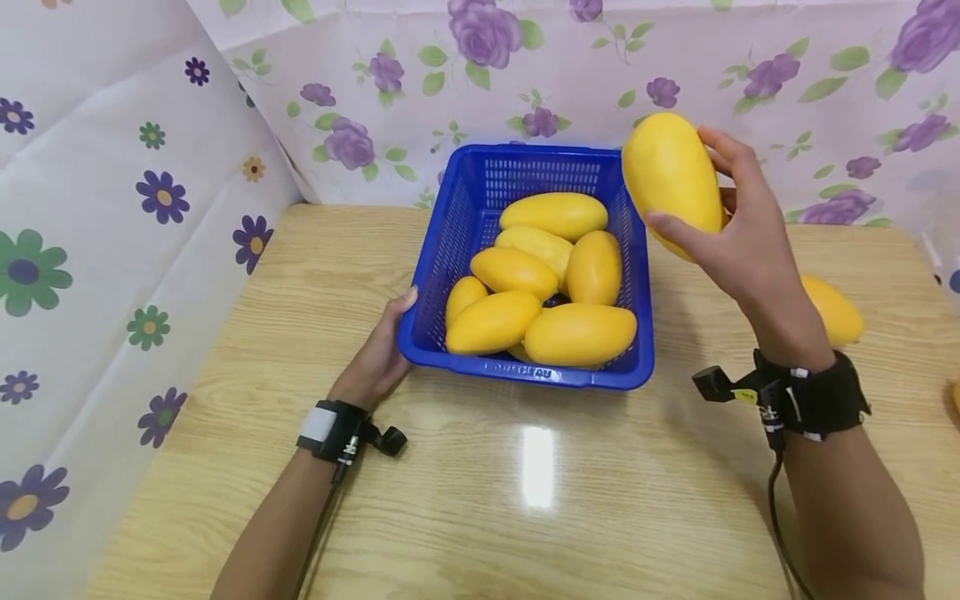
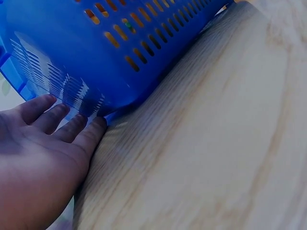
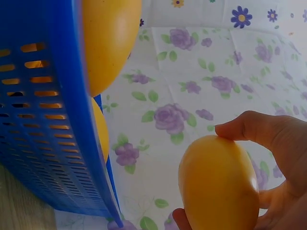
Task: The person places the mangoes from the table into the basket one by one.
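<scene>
In the head view my right hand holds a yellow mango up beside the back right corner of a blue plastic basket. Thumb and fingers grip this mango from its sides in the right wrist view. Several more mangoes lie piled in the basket. My left hand is at the basket's left side, its thumb at the rim. Seen from the left wrist, nearly straight fingers touch the slotted outer wall.
Another mango lies on the wooden table behind the right forearm, partly hidden. A yellow thing is cut off at the right edge. Flowered sheeting hangs behind the basket and at the left.
</scene>
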A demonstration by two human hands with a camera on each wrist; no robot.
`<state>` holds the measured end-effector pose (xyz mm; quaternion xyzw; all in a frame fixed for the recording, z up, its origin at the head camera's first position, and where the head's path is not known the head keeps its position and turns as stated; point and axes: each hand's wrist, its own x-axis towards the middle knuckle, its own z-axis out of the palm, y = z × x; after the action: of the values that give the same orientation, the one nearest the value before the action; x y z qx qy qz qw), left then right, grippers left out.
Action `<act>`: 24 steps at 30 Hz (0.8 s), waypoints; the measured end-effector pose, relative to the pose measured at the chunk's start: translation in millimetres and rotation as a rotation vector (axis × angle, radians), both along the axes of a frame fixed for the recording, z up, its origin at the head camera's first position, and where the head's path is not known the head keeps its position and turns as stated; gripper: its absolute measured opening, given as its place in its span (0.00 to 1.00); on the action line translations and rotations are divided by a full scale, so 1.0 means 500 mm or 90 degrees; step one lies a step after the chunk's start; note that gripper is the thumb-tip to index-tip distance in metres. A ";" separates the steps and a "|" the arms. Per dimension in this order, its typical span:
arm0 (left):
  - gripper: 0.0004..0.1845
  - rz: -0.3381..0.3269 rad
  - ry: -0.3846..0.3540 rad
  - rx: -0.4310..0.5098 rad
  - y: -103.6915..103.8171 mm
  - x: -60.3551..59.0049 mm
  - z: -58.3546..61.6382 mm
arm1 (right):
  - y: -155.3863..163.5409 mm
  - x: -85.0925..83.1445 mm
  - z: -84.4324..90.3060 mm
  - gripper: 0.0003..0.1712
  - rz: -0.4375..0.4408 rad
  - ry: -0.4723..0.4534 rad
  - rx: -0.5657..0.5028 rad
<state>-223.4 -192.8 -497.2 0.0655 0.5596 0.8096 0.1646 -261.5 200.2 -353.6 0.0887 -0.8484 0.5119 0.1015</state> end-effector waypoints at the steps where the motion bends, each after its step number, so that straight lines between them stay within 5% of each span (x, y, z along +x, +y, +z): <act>1: 0.41 0.002 -0.001 -0.001 0.001 0.001 0.000 | -0.003 -0.002 -0.001 0.50 0.001 -0.002 0.005; 10: 0.40 -0.006 0.003 -0.009 -0.004 0.000 0.000 | -0.031 -0.019 -0.013 0.51 0.035 -0.003 0.043; 24: 0.40 0.001 0.008 0.013 -0.001 0.000 -0.001 | -0.056 -0.033 -0.023 0.53 0.099 -0.084 0.096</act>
<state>-223.2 -193.2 -497.6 0.0717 0.5522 0.8152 0.1595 -277.8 172.4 -364.9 0.1274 -0.8799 0.4578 -0.0016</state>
